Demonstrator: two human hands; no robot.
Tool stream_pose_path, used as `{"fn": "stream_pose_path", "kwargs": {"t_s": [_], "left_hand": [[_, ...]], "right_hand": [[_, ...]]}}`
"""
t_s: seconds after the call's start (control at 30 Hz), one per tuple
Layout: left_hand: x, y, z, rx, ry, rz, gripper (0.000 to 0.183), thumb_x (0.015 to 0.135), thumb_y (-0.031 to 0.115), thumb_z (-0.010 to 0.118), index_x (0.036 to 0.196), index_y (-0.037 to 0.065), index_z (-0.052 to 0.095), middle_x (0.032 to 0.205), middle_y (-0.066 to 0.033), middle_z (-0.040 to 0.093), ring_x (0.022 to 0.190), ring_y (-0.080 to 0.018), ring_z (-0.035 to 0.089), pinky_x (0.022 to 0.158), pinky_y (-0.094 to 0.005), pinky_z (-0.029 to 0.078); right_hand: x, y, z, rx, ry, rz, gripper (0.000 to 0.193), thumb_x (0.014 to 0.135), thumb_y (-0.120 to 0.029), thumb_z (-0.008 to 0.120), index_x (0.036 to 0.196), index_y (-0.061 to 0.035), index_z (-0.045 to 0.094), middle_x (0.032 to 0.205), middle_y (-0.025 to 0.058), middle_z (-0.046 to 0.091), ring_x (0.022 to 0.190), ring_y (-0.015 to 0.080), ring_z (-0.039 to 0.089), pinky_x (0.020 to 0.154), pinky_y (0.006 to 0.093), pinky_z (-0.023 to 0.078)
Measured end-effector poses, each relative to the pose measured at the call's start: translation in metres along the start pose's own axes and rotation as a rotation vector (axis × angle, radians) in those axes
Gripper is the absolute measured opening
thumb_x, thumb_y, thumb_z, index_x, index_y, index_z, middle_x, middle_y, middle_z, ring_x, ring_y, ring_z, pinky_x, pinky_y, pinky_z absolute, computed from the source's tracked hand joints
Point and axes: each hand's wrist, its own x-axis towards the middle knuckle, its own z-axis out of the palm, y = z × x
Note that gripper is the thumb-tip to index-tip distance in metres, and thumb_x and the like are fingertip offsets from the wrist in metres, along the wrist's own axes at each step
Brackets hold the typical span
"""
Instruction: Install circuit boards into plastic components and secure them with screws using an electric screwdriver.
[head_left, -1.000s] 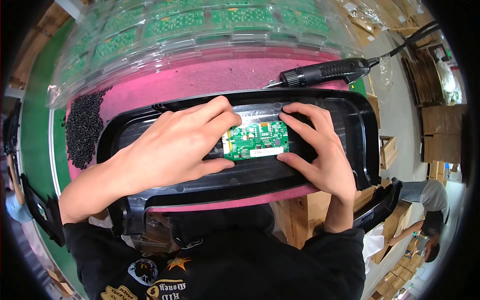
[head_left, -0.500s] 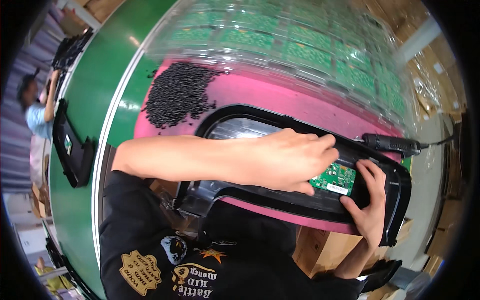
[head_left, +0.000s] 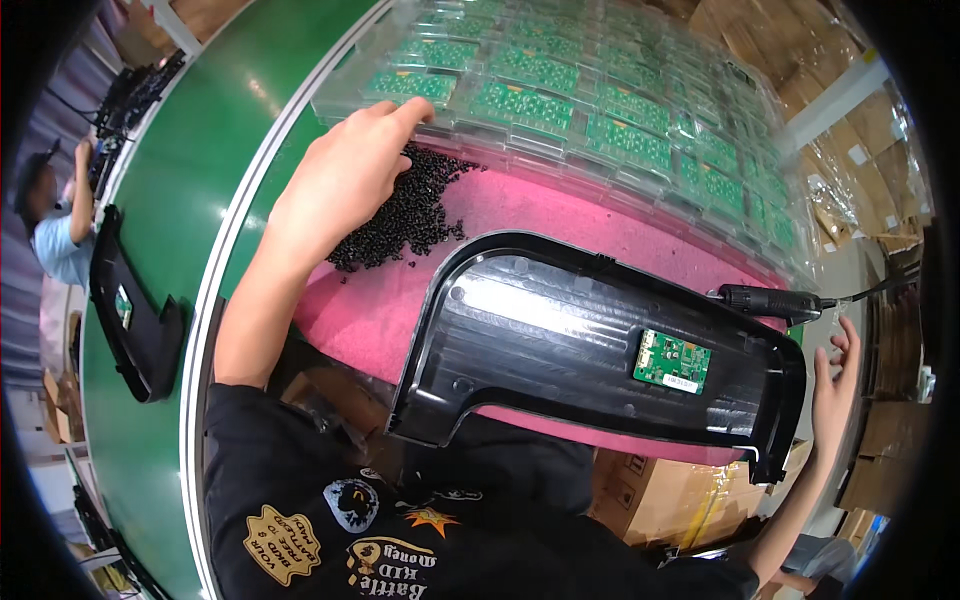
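My left hand [head_left: 350, 170] hangs over the pile of small black screws [head_left: 420, 205], its fingers bent, thumb apart from the forefinger. Nothing shows between them. The hand and wrist hide part of the pile. At the far right, my right hand [head_left: 838, 375] is open beside the handle end of a black electric screwdriver [head_left: 775, 302], apart from it. Between my arms lies a long, curved black plastic housing [head_left: 540, 335], its hollow side up. A green circuit board [head_left: 672, 361] with a white label sits inside, toward the right end.
Clear plastic trays of green circuit boards [head_left: 525, 105] stand at the back of the pink work mat [head_left: 560, 215]. Left of it runs a green conveyor belt [head_left: 170, 235], carrying another black housing [head_left: 130, 310]. Across the belt is another person [head_left: 62, 235]. Cardboard boxes [head_left: 680, 500] are below.
Both hands have left the circuit board. My left hand has moved up and left to the screws, my right hand outward past the housing's right end. The housing has shifted slightly.
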Motion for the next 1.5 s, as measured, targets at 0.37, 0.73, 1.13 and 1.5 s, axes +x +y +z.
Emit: {"fn": "stream_pose_path", "kwargs": {"t_s": [0.37, 0.73, 1.13, 1.5], "left_hand": [[-0.011, -0.017, 0.018, 0.038, 0.059, 0.071, 0.026, 0.077, -0.002, 0.067, 0.103, -0.002, 0.062, 0.096, -0.0159, 0.062, 0.093, -0.0387, 0.061, 0.08, -0.0447, 0.048], [0.004, -0.007, 0.015, 0.032, 0.092, 0.121, 0.012, 0.079, -0.002, 0.062, 0.09, -0.002, 0.067, 0.086, -0.0185, 0.066, 0.085, -0.0388, 0.064, 0.075, -0.0444, 0.049], [0.033, 0.157, 0.009, -0.801, -0.109, 0.698, 0.014, 0.074, -0.001, 0.074, 0.088, 0.0, 0.071, 0.081, -0.0095, 0.07, 0.075, -0.022, 0.068, 0.067, -0.0303, 0.053], [0.032, 0.178, 0.018, -1.028, -0.263, 0.597, 0.013, 0.073, -0.002, 0.076, 0.086, -0.001, 0.072, 0.081, -0.0093, 0.072, 0.072, -0.0173, 0.069, 0.066, -0.0275, 0.053]], "right_hand": [[0.044, -0.003, 0.041, 0.725, -0.044, 0.388, 0.041, 0.095, -0.014, 0.062, 0.132, -0.0151, 0.044, 0.089, 0.0005, 0.052, 0.08, 0.0064, 0.053, 0.078, 0.0259, 0.05], [0.04, -0.124, 0.075, 1.613, -0.157, 0.074, 0.044, 0.101, -0.035, 0.05, 0.133, -0.0052, 0.042, 0.1, 0.0062, 0.056, 0.095, 0.0207, 0.055, 0.093, 0.043, 0.045], [-0.016, -0.177, 0.035, 2.063, 0.074, -0.178, 0.046, 0.092, -0.049, 0.054, 0.107, -0.0053, 0.05, 0.078, 0.0003, 0.045, 0.066, 0.0131, 0.044, 0.074, 0.0343, 0.038], [-0.032, -0.172, 0.023, 2.157, 0.137, -0.276, 0.048, 0.089, -0.04, 0.058, 0.115, -0.0003, 0.05, 0.076, -0.0002, 0.047, 0.061, 0.0097, 0.044, 0.069, 0.0287, 0.037]]}}
